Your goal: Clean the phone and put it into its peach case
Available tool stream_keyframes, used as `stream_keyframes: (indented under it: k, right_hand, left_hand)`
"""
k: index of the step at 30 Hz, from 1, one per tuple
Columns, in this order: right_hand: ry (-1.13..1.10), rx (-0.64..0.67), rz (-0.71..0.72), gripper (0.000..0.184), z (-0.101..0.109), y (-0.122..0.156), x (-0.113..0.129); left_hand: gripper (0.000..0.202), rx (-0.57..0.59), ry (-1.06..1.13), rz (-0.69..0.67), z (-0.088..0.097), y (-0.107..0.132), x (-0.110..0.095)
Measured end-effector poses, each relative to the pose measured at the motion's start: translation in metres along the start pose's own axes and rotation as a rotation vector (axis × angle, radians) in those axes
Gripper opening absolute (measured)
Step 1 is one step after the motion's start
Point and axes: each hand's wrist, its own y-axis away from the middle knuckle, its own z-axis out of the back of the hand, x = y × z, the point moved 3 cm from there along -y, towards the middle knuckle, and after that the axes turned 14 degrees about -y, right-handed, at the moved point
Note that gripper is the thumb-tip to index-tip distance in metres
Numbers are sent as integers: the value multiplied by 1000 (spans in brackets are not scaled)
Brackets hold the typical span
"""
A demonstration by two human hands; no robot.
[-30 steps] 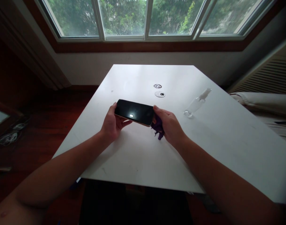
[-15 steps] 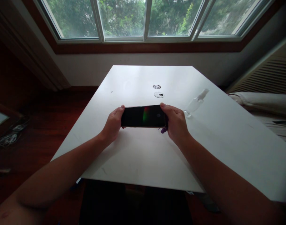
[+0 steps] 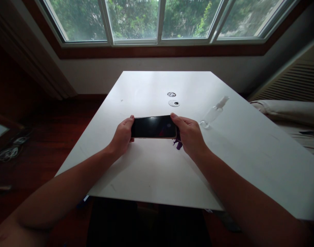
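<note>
A black smartphone [image 3: 153, 127] is held sideways over the white table, its dark, glossy face turned up toward me. My left hand [image 3: 123, 134] grips its left end, thumb on the upper corner. At the right end my right hand [image 3: 189, 132] is closed round the phone, thumb on the top edge. Something purple and crumpled [image 3: 178, 144] pokes out below the phone by my right fingers; its kind and whether those fingers hold it are unclear. A clear spray bottle [image 3: 212, 114] lies on its side right of my right hand.
On the white table [image 3: 151, 175], two small round flat pieces lie beyond the phone: a patterned disc [image 3: 171, 94] and a pale disc with a dark spot [image 3: 174, 103]. A window [image 3: 159, 42] spans the far wall. Beige cushioned furniture [image 3: 282, 109] stands at right; cables [image 3: 11, 152] lie on the floor at left.
Both hands have shifted slightly left with the phone. The coloured red and green reflection on its face has faded, and more of the purple thing shows below it.
</note>
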Motion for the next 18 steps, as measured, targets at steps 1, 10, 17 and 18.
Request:
stream_keyframes:
  k: [1, 10, 17, 18]
  right_hand:
    - [14, -7, 9, 47, 0, 0, 0]
    - [-48, 34, 9, 47, -3, 4, 0]
    - [-155, 96, -28, 47, -11, 10, 6]
    - [-179, 99, -45, 46, -12, 10, 6]
  left_hand:
    - [42, 6, -4, -5, 0, 0, -1]
    - [40, 8, 51, 5, 1, 1, -5]
    - [41, 50, 182, 94, 1, 0, -5]
    - [41, 75, 229, 138, 1, -1, -5]
